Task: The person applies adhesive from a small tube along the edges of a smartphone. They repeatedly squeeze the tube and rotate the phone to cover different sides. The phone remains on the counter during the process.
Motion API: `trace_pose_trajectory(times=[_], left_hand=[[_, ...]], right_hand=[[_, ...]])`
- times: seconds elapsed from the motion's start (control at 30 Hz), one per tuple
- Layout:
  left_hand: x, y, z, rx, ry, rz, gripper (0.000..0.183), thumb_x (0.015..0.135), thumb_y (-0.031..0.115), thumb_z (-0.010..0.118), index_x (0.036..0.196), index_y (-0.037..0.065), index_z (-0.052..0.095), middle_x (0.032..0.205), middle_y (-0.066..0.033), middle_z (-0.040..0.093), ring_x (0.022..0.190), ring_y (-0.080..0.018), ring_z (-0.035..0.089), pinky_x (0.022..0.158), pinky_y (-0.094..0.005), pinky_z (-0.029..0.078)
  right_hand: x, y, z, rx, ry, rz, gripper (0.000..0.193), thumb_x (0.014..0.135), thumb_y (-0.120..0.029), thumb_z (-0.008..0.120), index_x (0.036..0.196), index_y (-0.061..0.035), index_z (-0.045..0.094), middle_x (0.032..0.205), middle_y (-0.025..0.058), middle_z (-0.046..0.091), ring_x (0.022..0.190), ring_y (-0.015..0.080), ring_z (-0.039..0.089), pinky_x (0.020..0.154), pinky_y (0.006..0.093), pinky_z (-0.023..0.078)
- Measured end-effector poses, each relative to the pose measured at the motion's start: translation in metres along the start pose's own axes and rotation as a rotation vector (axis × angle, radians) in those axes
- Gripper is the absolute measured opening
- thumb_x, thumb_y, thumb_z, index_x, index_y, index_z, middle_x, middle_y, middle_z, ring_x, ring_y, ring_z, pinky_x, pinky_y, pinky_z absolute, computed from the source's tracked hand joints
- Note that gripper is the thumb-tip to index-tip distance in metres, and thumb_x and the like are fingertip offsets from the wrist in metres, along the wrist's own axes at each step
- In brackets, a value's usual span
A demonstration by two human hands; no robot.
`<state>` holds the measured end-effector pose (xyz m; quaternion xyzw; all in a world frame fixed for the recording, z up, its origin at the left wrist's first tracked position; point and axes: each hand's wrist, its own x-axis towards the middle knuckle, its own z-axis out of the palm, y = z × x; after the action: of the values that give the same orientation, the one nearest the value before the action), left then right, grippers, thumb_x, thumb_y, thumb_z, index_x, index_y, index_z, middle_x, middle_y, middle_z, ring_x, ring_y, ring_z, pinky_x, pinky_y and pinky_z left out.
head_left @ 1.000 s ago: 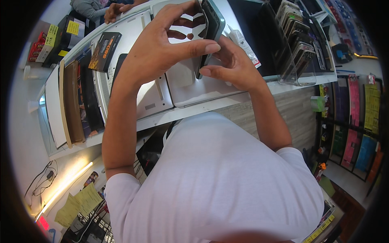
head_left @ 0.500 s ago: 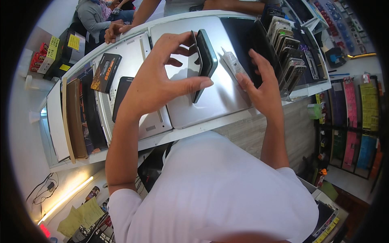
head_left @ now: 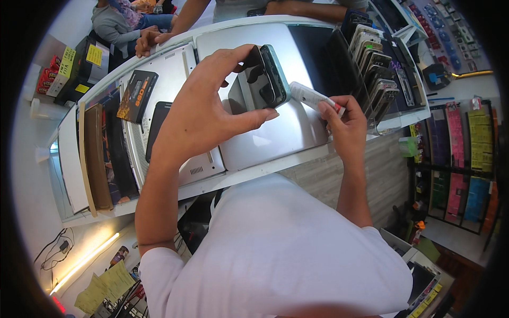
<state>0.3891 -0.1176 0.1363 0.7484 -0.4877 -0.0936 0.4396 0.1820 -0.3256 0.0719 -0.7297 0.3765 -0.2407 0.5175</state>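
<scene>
My left hand (head_left: pixel 196 108) holds a smartphone on edge above a closed silver laptop (head_left: pixel 286 140), fingers behind it and thumb at its lower edge. The phone's dark glass screen panel (head_left: pixel 254 85) stands partly apart from its pale green body (head_left: pixel 277 77), with a gap between them at the top. Between the thumb and fingers of my right hand (head_left: pixel 347 122) is a white glue tube (head_left: pixel 311 97) with a red mark near its end. The tube slants up to the left, its front end close to the phone's right edge; whether they touch I cannot tell.
On the left, a black box with orange print (head_left: pixel 139 95) and a dark phone (head_left: pixel 157 127) lie on an upturned laptop (head_left: pixel 199 169). Phones stand in a row (head_left: pixel 379 74) at the right. Across the counter, another person's hand (head_left: pixel 146 43) rests on its edge.
My right hand has closed on the glue tube and tilted it leftward, toward the phone. My left hand has turned the phone slightly, so more of the screen panel shows.
</scene>
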Motion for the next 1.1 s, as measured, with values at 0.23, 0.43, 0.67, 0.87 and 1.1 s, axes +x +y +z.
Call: trace_pose_trajectory(times=[0.23, 0.43, 0.67, 0.87, 1.1], left_hand=[[0.003, -0.005, -0.002, 0.02, -0.027, 0.04, 0.093, 0.071, 0.027, 0.095, 0.152, 0.005, 0.056, 0.134, -0.0123, 0.067, 0.123, -0.0248, 0.064, 0.102, -0.0387, 0.051], [0.005, -0.008, 0.004, -0.068, -0.052, 0.03, 0.093, 0.072, 0.027, 0.094, 0.153, 0.005, 0.054, 0.136, -0.0125, 0.066, 0.129, -0.0282, 0.065, 0.114, -0.0429, 0.048], [0.003, -0.01, 0.005, -0.107, -0.031, 0.021, 0.098, 0.068, 0.031, 0.095, 0.154, 0.005, 0.054, 0.142, -0.0142, 0.065, 0.131, -0.0295, 0.065, 0.117, -0.0455, 0.047], [0.0, -0.009, 0.007, -0.136, -0.022, 0.007, 0.098, 0.068, 0.032, 0.095, 0.154, 0.005, 0.055, 0.142, -0.0148, 0.064, 0.131, -0.0294, 0.065, 0.116, -0.0461, 0.048], [0.0, -0.003, 0.004, -0.12, -0.031, -0.021, 0.095, 0.07, 0.032, 0.094, 0.153, 0.006, 0.055, 0.14, -0.0137, 0.064, 0.13, -0.0285, 0.065, 0.115, -0.0446, 0.048]], right_hand=[[0.028, -0.048, -0.004, 0.631, 0.16, -0.632, 0.03, 0.098, -0.029, 0.078, 0.107, -0.0023, 0.067, 0.112, 0.014, 0.077, 0.086, 0.011, 0.071, 0.067, 0.0213, 0.056], [0.066, -0.131, 0.001, 1.111, -0.556, -0.543, 0.04, 0.104, -0.043, 0.057, 0.103, -0.0034, 0.063, 0.108, 0.0167, 0.064, 0.069, 0.0132, 0.06, 0.063, 0.0299, 0.055], [0.093, -0.187, 0.057, 1.138, -0.77, -0.33, 0.051, 0.105, -0.058, 0.056, 0.089, -0.0091, 0.06, 0.061, -0.0002, 0.048, 0.051, 0.0139, 0.055, 0.045, 0.0299, 0.052], [0.104, -0.185, 0.088, 1.044, -0.79, -0.25, 0.043, 0.104, -0.05, 0.062, 0.083, -0.0126, 0.059, 0.057, -0.0014, 0.048, 0.047, 0.0132, 0.054, 0.042, 0.0303, 0.047], [0.103, -0.179, 0.082, 1.092, -0.742, -0.21, 0.048, 0.104, -0.054, 0.058, 0.081, -0.012, 0.06, 0.056, -0.0001, 0.047, 0.047, 0.0143, 0.055, 0.045, 0.0302, 0.048]])
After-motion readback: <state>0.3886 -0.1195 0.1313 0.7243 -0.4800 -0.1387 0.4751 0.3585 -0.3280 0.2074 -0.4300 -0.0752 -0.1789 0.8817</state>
